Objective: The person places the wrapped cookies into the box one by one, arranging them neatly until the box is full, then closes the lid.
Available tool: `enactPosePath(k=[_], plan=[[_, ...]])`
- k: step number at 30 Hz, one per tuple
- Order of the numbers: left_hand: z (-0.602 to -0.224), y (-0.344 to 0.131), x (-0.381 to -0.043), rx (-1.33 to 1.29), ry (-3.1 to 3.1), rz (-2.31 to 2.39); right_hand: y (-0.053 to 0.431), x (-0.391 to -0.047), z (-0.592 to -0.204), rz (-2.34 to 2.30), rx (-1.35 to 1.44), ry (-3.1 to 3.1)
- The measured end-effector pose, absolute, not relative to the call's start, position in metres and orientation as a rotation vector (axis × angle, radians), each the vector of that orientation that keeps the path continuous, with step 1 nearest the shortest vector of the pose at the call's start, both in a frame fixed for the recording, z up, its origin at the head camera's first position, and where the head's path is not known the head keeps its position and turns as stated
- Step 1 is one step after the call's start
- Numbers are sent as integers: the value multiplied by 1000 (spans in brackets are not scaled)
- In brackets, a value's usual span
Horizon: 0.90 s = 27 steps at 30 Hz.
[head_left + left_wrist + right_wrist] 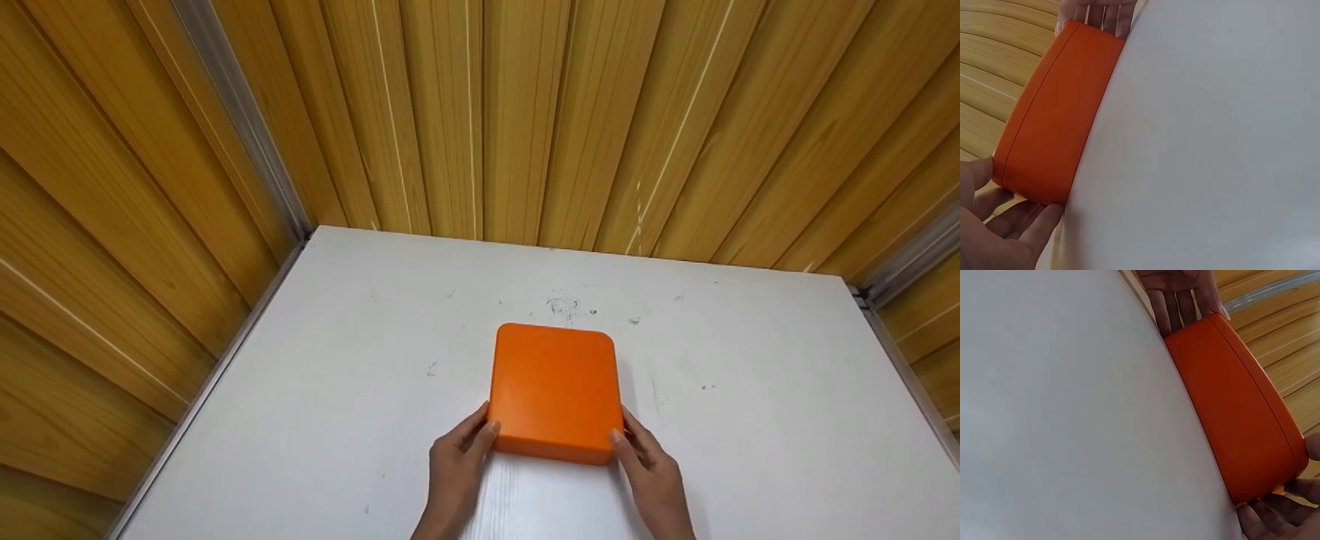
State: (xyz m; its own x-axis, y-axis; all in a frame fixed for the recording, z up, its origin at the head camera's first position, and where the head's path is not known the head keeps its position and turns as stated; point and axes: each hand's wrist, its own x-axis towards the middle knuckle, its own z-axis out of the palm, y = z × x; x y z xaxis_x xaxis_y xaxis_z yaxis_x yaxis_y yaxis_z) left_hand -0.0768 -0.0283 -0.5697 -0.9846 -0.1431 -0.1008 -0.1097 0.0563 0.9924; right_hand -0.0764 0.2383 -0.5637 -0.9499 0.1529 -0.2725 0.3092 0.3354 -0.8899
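Observation:
An orange square box (555,390) with rounded corners sits on the white table (360,390). In both wrist views a thin seam runs along the side of the box (1061,107), near its top, where the lid meets the body. My left hand (456,461) grips the left side by the near corner, thumb at the top edge and fingers along the side. On the opposite side my right hand (654,472) holds it the same way, its thumb at the near right corner. The underside of the box is hidden against the table.
Wood-patterned panels (517,120) rise behind the table and on both sides. Metal posts (247,112) stand at its back corners, and a metal rail (202,397) follows the left edge. Dark scuff marks (562,306) spot the tabletop beyond the box.

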Motion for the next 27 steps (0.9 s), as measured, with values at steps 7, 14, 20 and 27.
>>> enactPosePath(k=[7, 14, 20, 27], plan=[[-572, -24, -90, 312, -2271, -2058, 238, -92, -567, -1695, 406, 2479], [-571, -27, -101, 296, -2293, -2084, 237, -102, -566, -1678, 381, 2514], [-570, -33, -106, 252, -2425, -1958, 235, -101, -552, -1563, 302, 2531], [-558, -35, -117, -6, -2552, -1625, 224, -112, -531, -1364, -9, 2895]])
